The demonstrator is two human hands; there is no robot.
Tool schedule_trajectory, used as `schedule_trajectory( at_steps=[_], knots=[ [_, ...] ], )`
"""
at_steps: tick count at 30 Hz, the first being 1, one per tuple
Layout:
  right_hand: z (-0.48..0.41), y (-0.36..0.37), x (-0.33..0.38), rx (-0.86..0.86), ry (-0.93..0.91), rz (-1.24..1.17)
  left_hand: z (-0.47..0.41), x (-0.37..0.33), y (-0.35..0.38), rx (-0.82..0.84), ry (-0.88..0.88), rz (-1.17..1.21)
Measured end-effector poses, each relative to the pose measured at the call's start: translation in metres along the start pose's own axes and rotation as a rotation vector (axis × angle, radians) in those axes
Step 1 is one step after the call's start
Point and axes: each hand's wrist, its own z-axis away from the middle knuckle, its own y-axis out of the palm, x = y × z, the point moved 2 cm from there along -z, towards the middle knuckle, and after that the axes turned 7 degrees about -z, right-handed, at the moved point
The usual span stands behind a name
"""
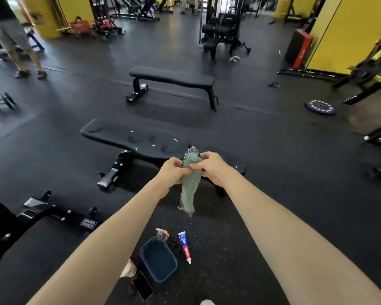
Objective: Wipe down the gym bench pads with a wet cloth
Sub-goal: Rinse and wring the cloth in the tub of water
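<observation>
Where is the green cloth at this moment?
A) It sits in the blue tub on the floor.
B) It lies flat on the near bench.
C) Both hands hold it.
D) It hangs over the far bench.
C: the left hand and the right hand both grip the cloth near its top, and its lower end hangs free below them.

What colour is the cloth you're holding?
Pale green cloth, black-and-white checked edge at top; head view.
</observation>
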Motion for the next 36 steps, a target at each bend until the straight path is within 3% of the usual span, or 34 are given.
schedule_trajectory(
  at_steps=[7, 14, 18, 21, 25, 30, 36],
  knots=[
    [0.008, 0.003, -0.018, -0.083, -0.026, -0.101, -0.002, 0.005, -0.006, 0.191, 0.002, -0.129],
    [0.003, 0.001, -0.025, -0.315, -0.121, -0.282, -0.008, 0.009, -0.009, 0.248, -0.029, -0.096],
    [0.004, 0.001, -0.028, -0.492, -0.129, -0.158, -0.014, 0.012, -0.006, 0.088, -0.051, -0.002],
    [0.005, 0.004, -0.034, -0.289, -0.001, -0.122, -0.019, 0.015, -0.006, -0.005, -0.096, 0.207],
    [0.003, 0.013, -0.043, -0.041, 0.025, -0.117, -0.019, 0.008, -0.001, 0.111, -0.091, 0.346],
    [-0.004, 0.011, -0.055, -0.018, -0.005, -0.159, -0.019, 0.006, -0.002, 0.332, 0.062, -0.022],
    [-0.015, -0.002, -0.063, -0.143, 0.015, -0.367, -0.027, 0.009, -0.004, 0.425, 0.021, 0.105]
  ],
)
